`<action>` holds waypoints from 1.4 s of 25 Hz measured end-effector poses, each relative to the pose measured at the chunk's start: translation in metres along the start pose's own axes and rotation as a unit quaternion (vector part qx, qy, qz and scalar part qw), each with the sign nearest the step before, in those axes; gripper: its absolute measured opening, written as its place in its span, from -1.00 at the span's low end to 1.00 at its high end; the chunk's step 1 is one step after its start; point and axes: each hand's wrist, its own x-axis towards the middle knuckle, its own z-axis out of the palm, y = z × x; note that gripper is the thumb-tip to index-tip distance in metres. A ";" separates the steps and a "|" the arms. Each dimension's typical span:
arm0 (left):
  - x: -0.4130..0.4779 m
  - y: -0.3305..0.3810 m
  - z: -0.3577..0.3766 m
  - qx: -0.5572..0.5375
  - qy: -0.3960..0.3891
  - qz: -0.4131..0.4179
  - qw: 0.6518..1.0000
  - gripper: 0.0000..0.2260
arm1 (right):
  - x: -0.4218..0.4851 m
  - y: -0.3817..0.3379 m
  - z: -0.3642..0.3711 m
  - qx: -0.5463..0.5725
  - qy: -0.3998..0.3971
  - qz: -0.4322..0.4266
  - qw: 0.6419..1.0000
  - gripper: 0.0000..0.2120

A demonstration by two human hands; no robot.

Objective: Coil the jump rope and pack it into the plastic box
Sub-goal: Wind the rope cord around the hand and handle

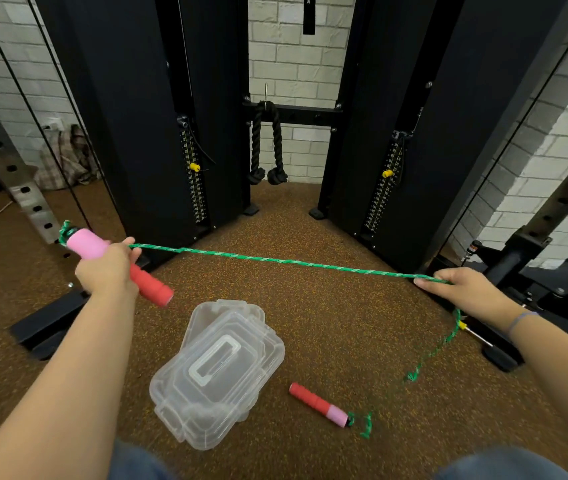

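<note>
My left hand [107, 268] grips one pink-and-red handle [88, 243] of the jump rope, raised at the left. The green rope [275, 260] runs taut from that hand across to my right hand [462, 289], which pinches it between the fingers. From the right hand the rope drops loosely down to the second red-and-pink handle [318, 404], which lies on the floor. The clear plastic box [218, 372] sits on the floor between my arms with its lid shut.
A black cable machine [137, 133] with two weight stacks stands ahead, a black rope attachment [268, 143] hanging between them. Machine feet [47, 327] and frame parts [531, 285] flank the brown speckled floor [310, 323]. My knees show at the bottom edge.
</note>
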 end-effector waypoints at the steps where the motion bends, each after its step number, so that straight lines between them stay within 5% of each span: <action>1: -0.002 -0.001 0.001 0.002 -0.003 -0.002 1.000 -0.67 | 0.002 0.002 0.004 -0.003 -0.006 0.003 1.000 -0.55; 7: -0.035 -0.018 0.016 0.098 -0.196 -0.008 0.976 -0.66 | 0.013 -0.016 0.042 0.012 -0.042 0.036 0.998 -0.59; 12: -0.084 -0.024 0.022 0.198 -0.358 -0.133 0.903 -0.74 | 0.020 -0.053 0.075 0.045 -0.047 0.047 0.997 -0.62; 15: -0.104 -0.029 0.026 0.274 -0.421 -0.190 0.844 -0.77 | 0.009 -0.089 0.089 0.072 -0.085 -0.021 0.994 -0.71; 20: -0.128 -0.041 0.028 0.371 -0.456 -0.190 0.786 -0.72 | -0.016 -0.146 0.107 0.197 -0.146 -0.179 0.953 -0.54; 22: -0.133 -0.044 0.029 0.380 -0.470 -0.194 0.773 -0.72 | -0.015 -0.155 0.114 0.224 -0.148 -0.182 0.946 -0.49; 26: -0.138 -0.042 0.028 0.368 -0.500 -0.219 0.752 -0.74 | -0.010 -0.159 0.115 0.267 -0.082 -0.116 0.953 -0.75; 31: -0.134 -0.037 0.027 0.326 -0.512 -0.253 0.753 -0.74 | -0.010 -0.149 0.099 0.232 -0.061 -0.174 0.955 -0.90; 35: -0.130 -0.031 0.025 0.266 -0.530 -0.313 0.742 -0.73 | -0.010 -0.142 0.091 0.088 -0.008 -0.258 0.962 -0.85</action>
